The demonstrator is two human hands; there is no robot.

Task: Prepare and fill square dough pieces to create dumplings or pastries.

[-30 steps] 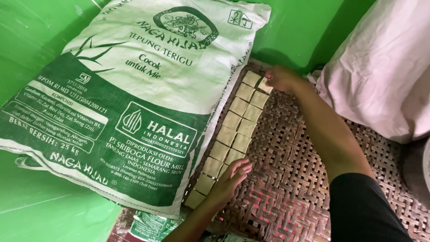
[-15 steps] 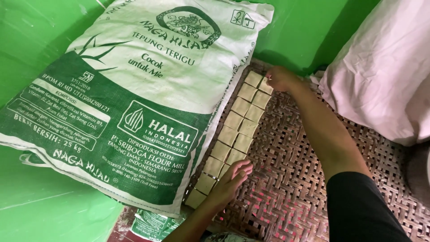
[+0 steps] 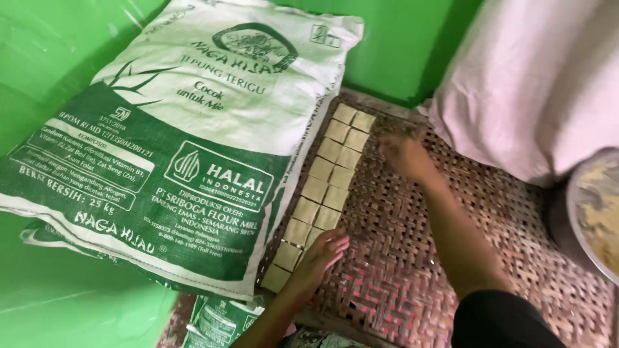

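Pale square pieces (image 3: 320,187) lie in two neat rows on the woven mat (image 3: 412,258), left hand (image 3: 322,254) open flat on the near ones, right hand (image 3: 403,154) blurred, its grip unclear.

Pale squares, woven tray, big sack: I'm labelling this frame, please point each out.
pale squares (image 3: 320,187), head view, middle of the double row.
woven tray (image 3: 412,258), head view, bare weave.
big sack (image 3: 193,148), head view, printed front.

The right hand (image 3: 403,156) was motion-blurred; the sack (image 3: 193,142) hid the tray's (image 3: 451,258) left part; a bowl (image 3: 596,212) was cut off.
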